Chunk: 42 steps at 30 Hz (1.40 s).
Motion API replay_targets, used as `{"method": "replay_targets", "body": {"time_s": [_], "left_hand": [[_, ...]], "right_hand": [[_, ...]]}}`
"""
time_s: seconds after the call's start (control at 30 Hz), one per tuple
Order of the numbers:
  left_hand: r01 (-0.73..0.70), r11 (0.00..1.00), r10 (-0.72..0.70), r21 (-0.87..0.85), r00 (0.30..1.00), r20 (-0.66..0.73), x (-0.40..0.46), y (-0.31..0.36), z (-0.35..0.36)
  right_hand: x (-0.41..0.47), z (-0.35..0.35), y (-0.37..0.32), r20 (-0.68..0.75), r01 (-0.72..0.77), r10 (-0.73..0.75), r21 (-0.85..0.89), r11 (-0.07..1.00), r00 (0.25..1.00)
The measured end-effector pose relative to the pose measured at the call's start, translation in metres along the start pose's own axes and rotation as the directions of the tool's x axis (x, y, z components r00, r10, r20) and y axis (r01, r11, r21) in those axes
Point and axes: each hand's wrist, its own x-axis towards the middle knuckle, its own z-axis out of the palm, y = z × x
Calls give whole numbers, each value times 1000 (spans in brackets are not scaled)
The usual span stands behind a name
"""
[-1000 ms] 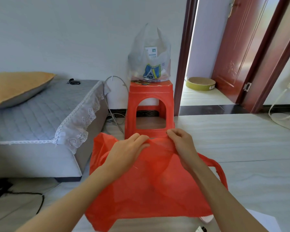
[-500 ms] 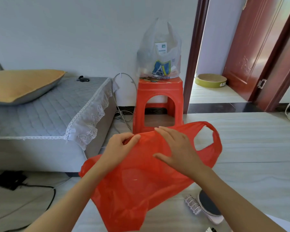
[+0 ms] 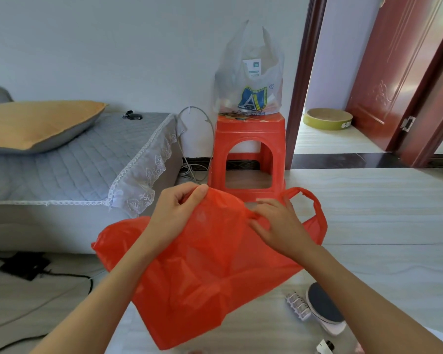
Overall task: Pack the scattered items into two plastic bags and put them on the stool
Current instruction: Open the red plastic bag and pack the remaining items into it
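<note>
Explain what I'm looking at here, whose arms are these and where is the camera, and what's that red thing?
There is no machine. A camera worn on a person's head looks forward and down at their own two hands. The left hand and the right hand each pinch the top of a red plastic bag, apparently working its mouth open. Ahead, a clear plastic bag with things inside sits on a red stool. On the floor at lower right lie a hair roller and a round white device. A bed stands on the left.
</note>
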Motion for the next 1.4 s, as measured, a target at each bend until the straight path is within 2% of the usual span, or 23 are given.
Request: {"method": "replay_targets", "body": {"time_s": [0.1,0.2,0.23,0.3,0.33,0.4,0.43,0.47,0.53,0.6,0.7,0.87,0.97,1.07,1.2,1.3,1.4], "left_hand": [[43,971,-26,236,997,-74,4,-21,-4],[104,794,-100,598,994,-40,1,-52,-7],[113,742,-142,660,990,-11,-2,-61,-7],[103,728,-152,678,988,13,-5,-69,-5],[64,772,-87,632,996,6,-5,-66,-2],[-125,870,116,477,992,47,-2,-49,7],[-247,867,216,433,969,121,-2,-38,13],[-359,823,295,440,932,209,-3,-29,22],[-477,718,341,507,876,341,-6,-20,38],[-463,724,296,511,878,376,-6,-21,49],[-367,826,229,429,912,340,0,-18,50],[-384,800,220,461,902,371,6,-24,39],[-382,811,226,442,903,365,9,-26,34],[-321,821,281,473,947,154,7,-18,35],[-30,892,80,451,993,-92,9,-14,34],[53,946,-5,319,989,-150,13,-13,27],[25,992,-16,125,997,-74,11,3,23]], "right_hand": [[-1,-7,0,0,-99,101,182,978,995],[-2,-15,-4,23,-171,174,343,924,985],[-2,-17,-6,37,-175,174,364,915,984],[-3,-17,-10,59,-194,185,398,897,981],[-3,-18,-11,60,-203,197,433,878,979],[-3,-21,-11,35,-213,229,516,829,973],[-2,-23,-12,11,-208,242,549,810,970],[-1,-25,-13,-16,-199,253,571,797,967],[1,-29,-16,-74,-175,266,583,793,961],[1,-31,-19,-128,-146,254,547,824,959],[0,-32,-20,-177,-88,178,425,901,968],[-3,-31,-6,-242,-64,88,106,992,966],[-7,-30,-3,-335,-38,56,61,997,941],[-7,-28,-9,-376,56,-34,50,997,926],[-2,-30,-19,-433,209,-229,-95,973,872],[4,-32,-20,-340,210,-283,-235,949,897],[6,-33,-18,-207,151,-214,-285,947,955]]}}
